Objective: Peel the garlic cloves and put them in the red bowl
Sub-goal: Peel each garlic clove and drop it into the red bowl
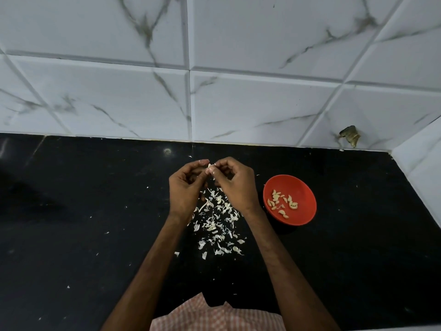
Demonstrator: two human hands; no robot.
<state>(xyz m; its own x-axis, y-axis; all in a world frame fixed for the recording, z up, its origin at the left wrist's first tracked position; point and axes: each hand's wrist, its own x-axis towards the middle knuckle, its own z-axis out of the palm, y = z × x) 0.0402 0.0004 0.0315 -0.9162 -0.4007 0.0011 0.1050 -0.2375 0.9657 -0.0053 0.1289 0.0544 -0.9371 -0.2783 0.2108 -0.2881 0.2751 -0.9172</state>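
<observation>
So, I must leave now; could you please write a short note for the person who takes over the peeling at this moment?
Left hand and right hand: both pinch one garlic clove at the fingertips, above the black counter; it is mid-peel.
Red bowl: on the counter, right of the hands, with peeled cloves inside.
Skins: loose pile on the counter under the hands.
Done: the cloves in the bowl.
Left: finish this clove and put it in the bowl. I cannot tell whether unpeeled cloves remain among the skins.
</observation>
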